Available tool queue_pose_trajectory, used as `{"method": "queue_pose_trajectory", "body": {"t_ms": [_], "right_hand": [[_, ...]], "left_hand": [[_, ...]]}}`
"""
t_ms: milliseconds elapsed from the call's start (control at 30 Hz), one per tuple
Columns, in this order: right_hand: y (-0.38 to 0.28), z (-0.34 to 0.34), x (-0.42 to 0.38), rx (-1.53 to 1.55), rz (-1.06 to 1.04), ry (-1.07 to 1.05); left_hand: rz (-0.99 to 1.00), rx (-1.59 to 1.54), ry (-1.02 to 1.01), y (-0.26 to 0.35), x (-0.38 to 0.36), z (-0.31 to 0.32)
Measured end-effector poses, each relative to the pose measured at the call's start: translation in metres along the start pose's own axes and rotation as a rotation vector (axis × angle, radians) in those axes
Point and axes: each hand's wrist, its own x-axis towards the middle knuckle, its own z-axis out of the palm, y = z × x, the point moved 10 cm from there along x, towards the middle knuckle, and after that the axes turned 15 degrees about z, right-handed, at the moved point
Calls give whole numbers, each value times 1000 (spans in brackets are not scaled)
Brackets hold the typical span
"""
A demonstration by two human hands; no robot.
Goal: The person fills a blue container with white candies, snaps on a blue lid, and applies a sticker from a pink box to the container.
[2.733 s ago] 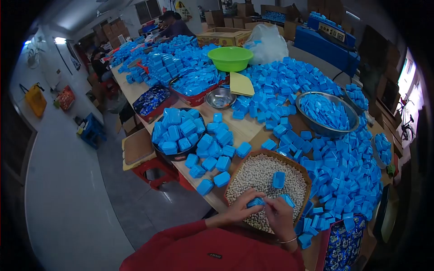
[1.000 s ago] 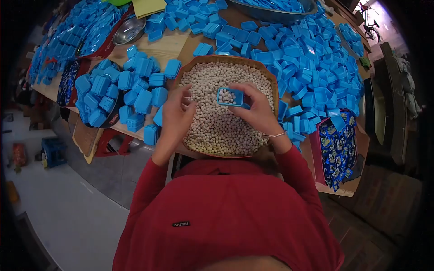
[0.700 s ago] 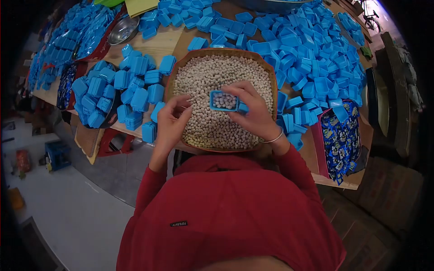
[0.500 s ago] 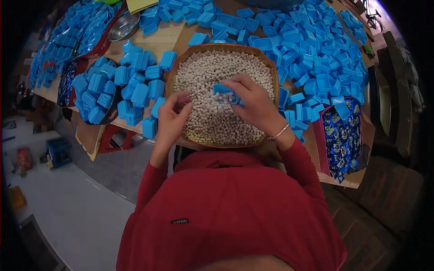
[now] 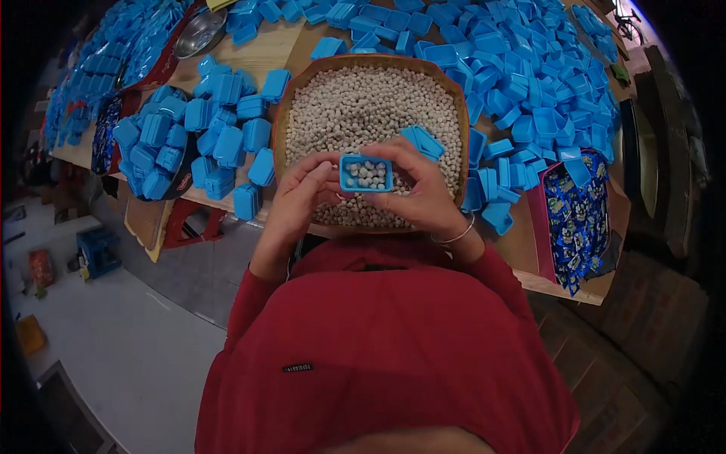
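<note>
A small blue plastic box (image 5: 366, 186) with several pale round beads or seeds inside is held over a large tub (image 5: 281, 144). My right hand (image 5: 420, 185) grips its right side between thumb and fingers. My left hand (image 5: 304, 189) has curled fingers against the box's left side, some of them hidden behind it. Pale round pieces (image 5: 340, 102) fill the tub. On them, just beyond my right hand, lies an open blue piece (image 5: 423, 142), a box or lid.
Closed blue boxes (image 5: 229, 146) are heaped on the left, some in a round tray. Open blue boxes (image 5: 544, 121) pile up on the right. A metal bowl (image 5: 200, 34) stands at the back left. Flower-patterned blue packets (image 5: 578, 219) fill a pink-edged container near the right edge.
The box in my right hand has come toward me and left, and its beads now face up. My left hand has moved in to meet it. The open blue piece on the beads has come into view.
</note>
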Motion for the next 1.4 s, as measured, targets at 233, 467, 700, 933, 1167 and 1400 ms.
{"method": "queue_pose_trajectory", "body": {"t_ms": [233,467,700,933,1167,1400], "right_hand": [[-10,10,-19,-461,-211,119],[-10,-125,-101,-627,191,710],[24,-85,-119,-1059,238,640],[52,-134,-135,45,441,625],[-49,-34,-89,-739,-213,287],[-68,0,-86,-982,-471,235]], "left_hand": [[27,25,-56,-18,-1,37],[-77,76,-18,-30,-1,18],[-49,211,-113,-32,2,27],[58,159,-239,-20,-3,46],[25,121,-351,-20,-6,95],[144,296,-310,5,-11,95]]}}
